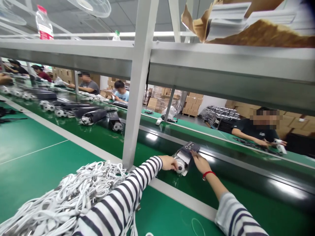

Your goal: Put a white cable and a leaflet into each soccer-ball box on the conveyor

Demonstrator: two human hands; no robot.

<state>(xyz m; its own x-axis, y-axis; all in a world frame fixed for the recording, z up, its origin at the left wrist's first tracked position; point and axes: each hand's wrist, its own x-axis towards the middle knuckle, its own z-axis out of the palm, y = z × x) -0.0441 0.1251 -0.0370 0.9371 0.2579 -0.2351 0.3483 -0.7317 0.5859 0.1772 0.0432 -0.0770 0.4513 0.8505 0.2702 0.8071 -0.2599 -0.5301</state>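
Observation:
A dark printed box [189,147] lies on the green conveyor belt with its near end open. A white and black football-patterned ball [180,166] shows in that opening, part of some item whose rest is hidden in the box. My left hand [169,163] is closed at the left side of the opening, fingertips curled beside the ball; what they pinch is hidden. On the box's right side, my right hand [200,163] grips it with fingers along the wall. White cables [81,193] are heaped on the green table by my left forearm.
A white metal post [137,85] rises left of my hands, carrying an overhead shelf [233,68]. Further boxes with football-patterned ends [115,122] sit on the belt to the left. Across the belt, a person [262,131] handles a white item, and several others work farther left.

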